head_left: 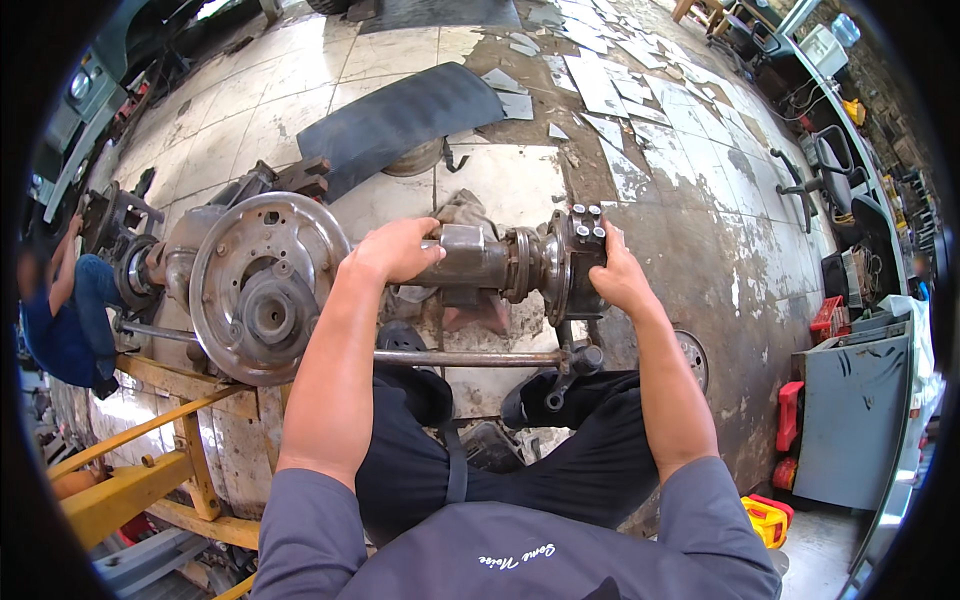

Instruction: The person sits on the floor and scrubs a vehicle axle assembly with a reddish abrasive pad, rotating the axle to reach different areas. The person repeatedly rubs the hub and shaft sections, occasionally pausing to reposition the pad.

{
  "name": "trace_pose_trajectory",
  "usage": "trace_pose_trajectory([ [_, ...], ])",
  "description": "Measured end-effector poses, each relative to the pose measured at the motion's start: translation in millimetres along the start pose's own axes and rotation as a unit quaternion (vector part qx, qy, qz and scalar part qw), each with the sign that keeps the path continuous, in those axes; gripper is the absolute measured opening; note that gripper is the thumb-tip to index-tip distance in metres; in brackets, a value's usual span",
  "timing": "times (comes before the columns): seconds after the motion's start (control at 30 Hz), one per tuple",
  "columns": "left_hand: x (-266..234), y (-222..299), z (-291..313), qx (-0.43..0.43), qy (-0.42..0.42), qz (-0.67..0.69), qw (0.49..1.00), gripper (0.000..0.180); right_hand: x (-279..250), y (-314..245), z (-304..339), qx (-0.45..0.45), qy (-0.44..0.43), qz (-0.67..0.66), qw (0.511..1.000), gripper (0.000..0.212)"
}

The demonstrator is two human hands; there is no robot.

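The axle [475,262] looks heavy and rigid, best held where half-curled left hand [398,250] and right hand [624,275] seemingly clasp tube [455,268] and hub [581,278], fingertips partly hidden.

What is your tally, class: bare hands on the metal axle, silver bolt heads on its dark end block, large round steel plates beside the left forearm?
Bare left hand and bare right hand: 2
Shiny silver bolt heads: 4
Large round steel plate: 1
Total: 7
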State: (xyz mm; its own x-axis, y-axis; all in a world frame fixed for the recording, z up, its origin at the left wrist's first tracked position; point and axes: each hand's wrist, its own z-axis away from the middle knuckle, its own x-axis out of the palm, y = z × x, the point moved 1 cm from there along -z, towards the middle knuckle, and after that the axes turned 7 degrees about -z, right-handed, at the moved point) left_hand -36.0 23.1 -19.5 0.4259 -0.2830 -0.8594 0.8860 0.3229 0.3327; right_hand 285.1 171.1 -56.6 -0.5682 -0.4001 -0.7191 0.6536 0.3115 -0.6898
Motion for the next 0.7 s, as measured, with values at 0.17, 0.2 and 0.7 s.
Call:
trace_pose_trajectory([
  [0.17,-1.0,3.2,9.8,0.001,-0.006,0.008,1.000,0.055,-1.3,-3.4,21.6,-0.079,-0.029,-0.150,0.985,0.085],
  [0.2,-2.6,5.8,9.2,-0.002,-0.005,0.007,1.000,0.055,-3.7,-2.8,18.0,-0.054,-0.033,-0.119,0.991,0.085],
  [0.7,5.7,-0.9,6.5,-0.016,-0.030,-0.030,0.999,0.057,-9.8,-40.2,17.9,0.046,-0.041,-0.113,0.992,0.088],
])
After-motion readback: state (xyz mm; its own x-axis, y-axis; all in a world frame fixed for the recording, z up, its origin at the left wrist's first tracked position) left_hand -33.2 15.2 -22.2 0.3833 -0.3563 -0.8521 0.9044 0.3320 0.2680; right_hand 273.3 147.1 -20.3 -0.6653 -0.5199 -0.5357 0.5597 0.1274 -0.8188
